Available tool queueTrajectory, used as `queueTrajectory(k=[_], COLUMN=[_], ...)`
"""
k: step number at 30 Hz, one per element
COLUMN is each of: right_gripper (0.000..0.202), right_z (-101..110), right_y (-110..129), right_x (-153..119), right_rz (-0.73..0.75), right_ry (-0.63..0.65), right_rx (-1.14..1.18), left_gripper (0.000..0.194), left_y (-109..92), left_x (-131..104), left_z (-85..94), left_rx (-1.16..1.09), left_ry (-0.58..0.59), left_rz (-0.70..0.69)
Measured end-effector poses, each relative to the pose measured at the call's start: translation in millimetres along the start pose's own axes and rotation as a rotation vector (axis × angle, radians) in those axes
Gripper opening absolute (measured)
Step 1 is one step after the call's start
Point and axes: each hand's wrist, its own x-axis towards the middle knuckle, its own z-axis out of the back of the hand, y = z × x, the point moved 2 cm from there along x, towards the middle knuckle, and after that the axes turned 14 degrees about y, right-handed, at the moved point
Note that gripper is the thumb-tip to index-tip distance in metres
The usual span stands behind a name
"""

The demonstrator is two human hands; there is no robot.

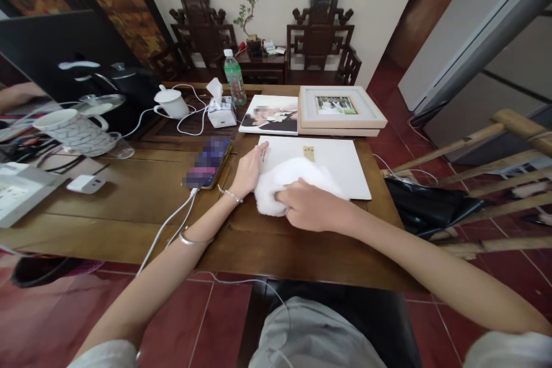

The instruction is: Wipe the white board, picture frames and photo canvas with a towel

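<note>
Two bare hands at a wooden desk (276, 247). The right hand (317, 207) grips a fluffy white cloth (297, 171), its fingers curled into the near side and the cloth lying beneath and ahead of them. The cloth covers part of a white panel (345, 164), whose gold-coloured metal plate (309, 153) shows just beyond these fingers. The left hand (249, 171) rests at the panel's left edge, fingers extended rather than closed. Left of those fingers lies a phone (211, 164); beyond them, a photo print (276, 116). Beyond the right fingers, farther rightward, sits a framed picture (340, 106).
</note>
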Motion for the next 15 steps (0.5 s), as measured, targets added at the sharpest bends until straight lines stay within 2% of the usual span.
queueTrajectory(k=[2, 4, 7, 9, 12, 15], right_gripper=[0.017, 0.018, 0.026, 0.031, 0.036, 0.037], right_z=[8, 18, 37, 50, 67, 78], right_y=[-14, -31, -54, -62, -65, -58], right_x=[-6, -3, 16, 35, 68, 98], right_rz=[-0.093, -0.209, -0.353, -0.416, -0.433, -0.338], right_ry=[0.002, -0.038, -0.155, -0.202, -0.203, -0.189], right_rx=[0.012, 0.027, 0.026, 0.018, -0.006, -0.034], left_gripper=[0.056, 0.046, 0.042, 0.042, 0.040, 0.039], left_y=[-3, -3, 2, 3, 1, -2], left_x=[-2, -2, -2, -2, -3, -3], left_z=[-3.6, -8.2, -13.8, -14.9, -13.4, -11.4], left_rx=[0.081, 0.172, 0.289, 0.338, 0.368, 0.381], left_ry=[0.017, 0.083, 0.196, 0.227, 0.241, 0.260], left_rz=[-0.053, -0.100, -0.108, -0.098, -0.113, -0.147])
